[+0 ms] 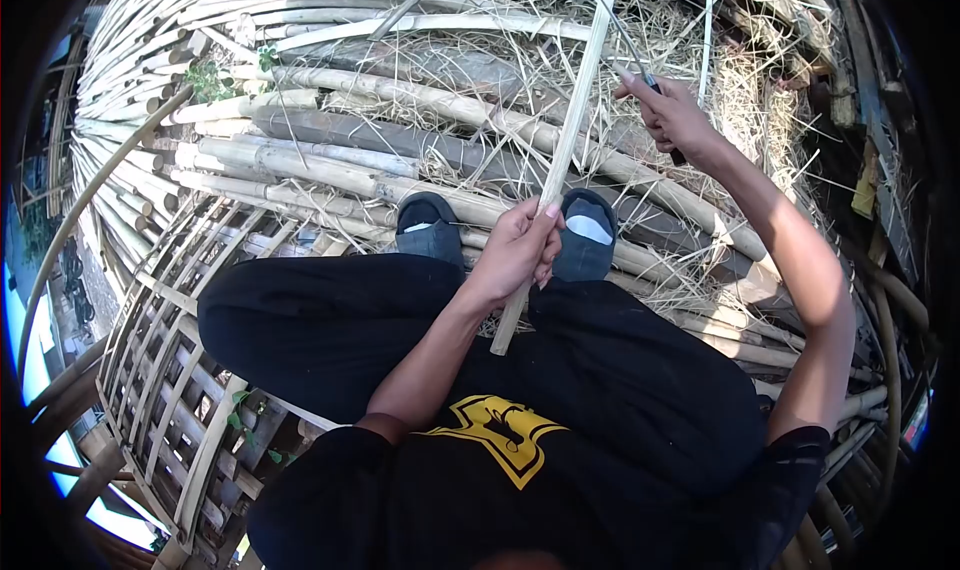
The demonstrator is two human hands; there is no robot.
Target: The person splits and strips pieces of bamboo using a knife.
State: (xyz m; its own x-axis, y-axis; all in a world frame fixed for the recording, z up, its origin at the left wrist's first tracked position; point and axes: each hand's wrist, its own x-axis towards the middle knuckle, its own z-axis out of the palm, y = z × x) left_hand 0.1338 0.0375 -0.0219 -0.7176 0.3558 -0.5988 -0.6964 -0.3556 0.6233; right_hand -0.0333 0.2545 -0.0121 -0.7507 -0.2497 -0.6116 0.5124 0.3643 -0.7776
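My left hand [517, 248] is closed around the lower part of a pale split bamboo strip [577, 110]. The strip slants up and away from between my knees, its far end near the top of the view. In my right hand [680, 120] I grip a knife [652, 84] by its dark handle, my index finger stretched along it. The thin blade points up and left, close to the strip's far end; whether it touches the strip I cannot tell.
Bamboo poles [440, 97] lie side by side under my sandalled feet. Shavings [510, 60] are scattered over them, thickest at the upper right. A woven bamboo lattice [190, 370] stands at my left. A curved stick [95, 185] rises at the far left.
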